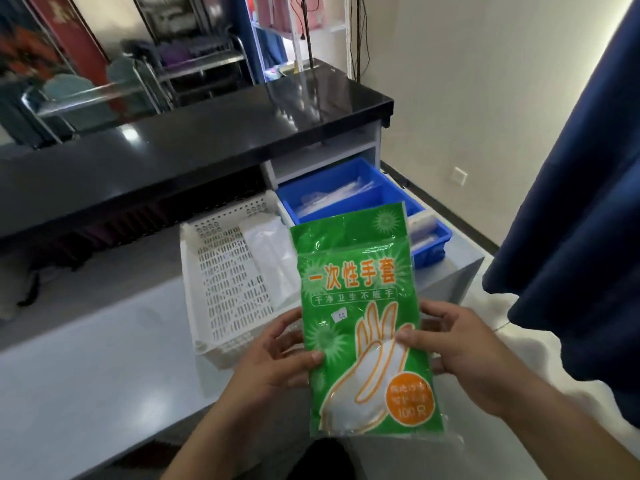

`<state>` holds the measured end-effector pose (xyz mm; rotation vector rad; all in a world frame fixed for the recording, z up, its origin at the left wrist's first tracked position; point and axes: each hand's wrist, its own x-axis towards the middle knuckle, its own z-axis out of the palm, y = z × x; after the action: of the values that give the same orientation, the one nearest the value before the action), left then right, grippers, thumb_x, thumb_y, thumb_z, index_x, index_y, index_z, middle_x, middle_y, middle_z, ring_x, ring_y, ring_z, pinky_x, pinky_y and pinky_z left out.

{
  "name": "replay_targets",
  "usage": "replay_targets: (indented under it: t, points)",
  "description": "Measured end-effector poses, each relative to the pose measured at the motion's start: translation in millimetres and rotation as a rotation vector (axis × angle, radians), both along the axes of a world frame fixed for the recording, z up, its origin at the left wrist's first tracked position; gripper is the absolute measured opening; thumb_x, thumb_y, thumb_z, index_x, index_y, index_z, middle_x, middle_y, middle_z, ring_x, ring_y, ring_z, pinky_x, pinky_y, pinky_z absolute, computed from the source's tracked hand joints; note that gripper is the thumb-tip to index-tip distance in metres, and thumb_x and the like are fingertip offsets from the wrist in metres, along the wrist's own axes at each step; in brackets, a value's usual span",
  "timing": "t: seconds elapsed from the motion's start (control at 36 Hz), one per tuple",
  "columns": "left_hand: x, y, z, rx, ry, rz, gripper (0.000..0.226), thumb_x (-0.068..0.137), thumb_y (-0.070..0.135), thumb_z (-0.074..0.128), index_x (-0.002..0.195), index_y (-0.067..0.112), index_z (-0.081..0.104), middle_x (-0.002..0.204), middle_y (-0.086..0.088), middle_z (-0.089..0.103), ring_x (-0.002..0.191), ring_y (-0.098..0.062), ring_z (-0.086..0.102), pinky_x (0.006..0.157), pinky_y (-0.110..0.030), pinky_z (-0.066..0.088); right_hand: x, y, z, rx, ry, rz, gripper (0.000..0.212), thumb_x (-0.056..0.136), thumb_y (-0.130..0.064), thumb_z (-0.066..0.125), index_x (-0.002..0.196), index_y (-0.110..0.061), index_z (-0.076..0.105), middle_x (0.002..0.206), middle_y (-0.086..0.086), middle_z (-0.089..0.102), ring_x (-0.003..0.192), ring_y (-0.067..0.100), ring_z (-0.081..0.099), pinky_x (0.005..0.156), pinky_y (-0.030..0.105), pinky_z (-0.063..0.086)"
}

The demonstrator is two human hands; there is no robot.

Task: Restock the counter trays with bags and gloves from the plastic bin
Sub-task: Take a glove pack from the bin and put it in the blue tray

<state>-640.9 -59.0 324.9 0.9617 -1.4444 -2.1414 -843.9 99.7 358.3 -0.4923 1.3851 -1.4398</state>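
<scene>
A green pack of disposable gloves (360, 292) is held upright in front of me, above the grey counter. My left hand (277, 355) pinches its left edge, thumb on the front and fingers behind. My right hand (457, 348) grips its right edge the same way. Behind the pack stands a white perforated plastic bin (225, 282) holding clear plastic bags (270, 258). A large blue tray (332, 178) with clear bags sits beyond it, and a smaller blue tray (433, 244) shows to the right of the pack.
The grey counter (86, 358) stretches left of the bin. A raised black countertop (207, 136) runs across the back. A dark blue curtain (575, 220) hangs at the right. White floor lies beyond the counter's right end.
</scene>
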Motion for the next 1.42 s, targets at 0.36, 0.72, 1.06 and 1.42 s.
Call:
replay_targets:
  t: [0.36, 0.72, 1.06, 1.42]
  points:
    - [-118.3, -78.0, 12.6, -0.319, -0.108, 0.058, 0.042, 0.08, 0.018, 0.078, 0.119, 0.031, 0.069, 0.119, -0.006, 0.071, 0.111, -0.026, 0.067, 0.096, -0.045, 0.054, -110.9, -32.7, 28.4, -0.184, 0.291, -0.197, 0.035, 0.08, 0.006, 0.068, 0.1, -0.022, 0.077, 0.089, 0.012, 0.077, 0.076, 0.031, 0.075, 0.059, 0.031, 0.059]
    - [-191.1, -191.3, -40.7, -0.408, -0.763, 0.308, 0.057, 0.083, 0.023, 0.071, 0.136, 0.024, 0.049, 0.119, 0.001, 0.061, 0.083, -0.013, 0.061, 0.081, -0.048, 0.059, -253.8, -141.3, 84.5, -0.149, 0.922, 0.04, 0.054, 0.083, -0.004, 0.07, 0.099, -0.056, 0.069, 0.087, -0.017, 0.077, 0.079, 0.012, 0.074, 0.067, 0.035, 0.06]
    - [-194.2, -190.9, -43.0, -0.445, -0.848, 0.304, 0.049, 0.082, 0.023, 0.068, 0.129, 0.036, 0.061, 0.128, 0.003, 0.065, 0.096, -0.021, 0.068, 0.083, -0.045, 0.058, -273.2, -238.8, 61.2, -0.138, 1.607, 0.328, 0.039, 0.084, -0.014, 0.069, 0.117, -0.036, 0.07, 0.081, 0.0, 0.077, 0.056, 0.02, 0.056, 0.049, 0.026, 0.037]
    - [-201.8, -176.0, -42.3, -0.323, -0.873, 0.467, 0.061, 0.087, 0.027, 0.069, 0.144, 0.034, 0.048, 0.135, 0.004, 0.062, 0.106, -0.015, 0.059, 0.088, -0.034, 0.048, -281.9, -363.4, 6.3, -0.326, 1.978, 0.5, 0.039, 0.079, -0.014, 0.07, 0.116, -0.027, 0.069, 0.09, 0.005, 0.075, 0.075, 0.033, 0.065, 0.054, 0.029, 0.033]
